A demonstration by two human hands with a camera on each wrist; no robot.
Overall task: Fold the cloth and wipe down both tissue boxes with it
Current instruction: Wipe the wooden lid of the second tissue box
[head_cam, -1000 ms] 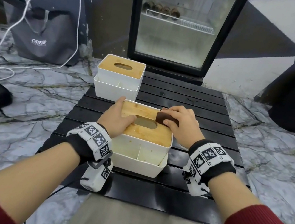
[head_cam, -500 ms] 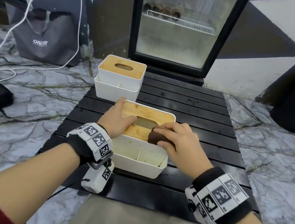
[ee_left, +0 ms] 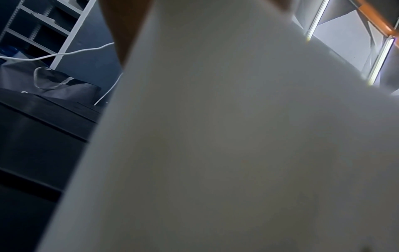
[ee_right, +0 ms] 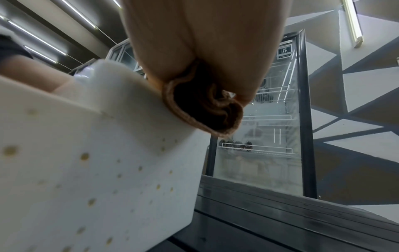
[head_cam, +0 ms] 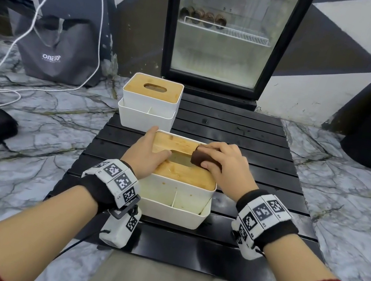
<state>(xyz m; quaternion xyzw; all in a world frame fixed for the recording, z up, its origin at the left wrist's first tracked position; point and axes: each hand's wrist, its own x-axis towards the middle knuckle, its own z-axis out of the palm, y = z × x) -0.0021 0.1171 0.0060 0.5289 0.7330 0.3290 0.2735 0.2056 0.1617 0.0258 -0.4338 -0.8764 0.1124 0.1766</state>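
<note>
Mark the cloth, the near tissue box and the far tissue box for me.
cloth [head_cam: 202,158], head view, the folded brown end left of the fingers.
near tissue box [head_cam: 179,195], head view, its white front wall.
far tissue box [head_cam: 148,106], head view, its white front wall.

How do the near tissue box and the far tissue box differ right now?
The near tissue box has both hands on its lid: the left hand steadies it and the right hand presses the folded brown cloth onto it. The far tissue box stands untouched. The near tissue box's white wall carries yellowish specks; the far one's looks clean. Both are white with slotted wooden lids.
</note>
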